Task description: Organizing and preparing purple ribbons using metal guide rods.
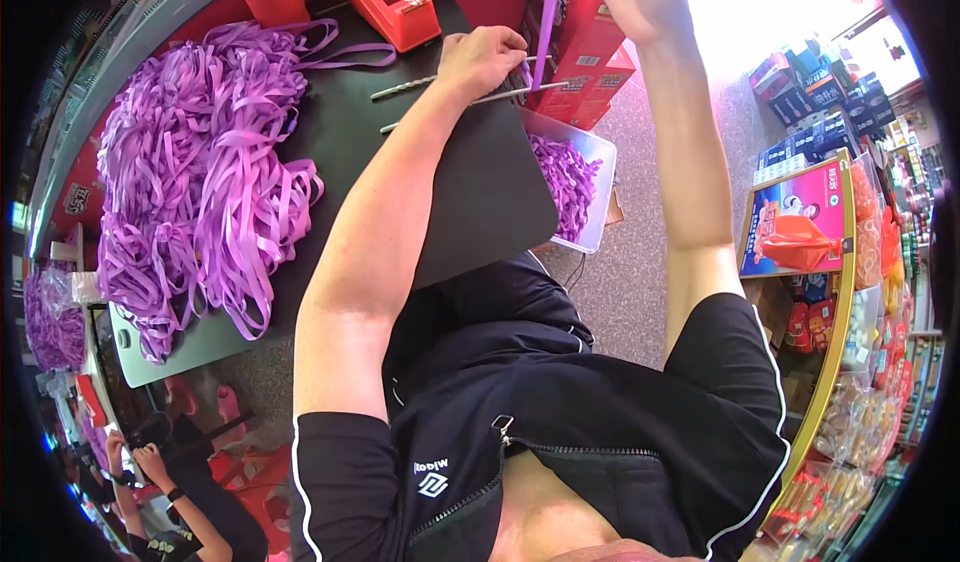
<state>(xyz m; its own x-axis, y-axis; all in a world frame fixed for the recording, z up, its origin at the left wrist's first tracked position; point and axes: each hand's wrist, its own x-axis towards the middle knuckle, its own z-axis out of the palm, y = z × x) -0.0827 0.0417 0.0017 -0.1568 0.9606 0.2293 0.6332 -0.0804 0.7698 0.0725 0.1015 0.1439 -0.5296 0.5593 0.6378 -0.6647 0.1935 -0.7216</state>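
My left hand (483, 62) is over the right part of a black tabletop, beside two thin metal rods that jut past its edge. Its fingers are curled together, and what is between them, if anything, is hidden. A taut purple ribbon (547, 27) runs from the nearer rod (500, 96) up to the top of the picture. My right hand (640, 2) is raised at the top edge, in bright light; its fingers are largely cut off. A big heap of purple ribbon loops (210, 172) covers the table's left side.
A red tape dispenser (405, 17) stands at the table's back. Below its right edge sits a white bin (598, 197) of short purple ribbon pieces. Red cartons (590, 52) are stacked behind the bin. Shelves of goods line the right. Another person's hands (145, 462) show at lower left.
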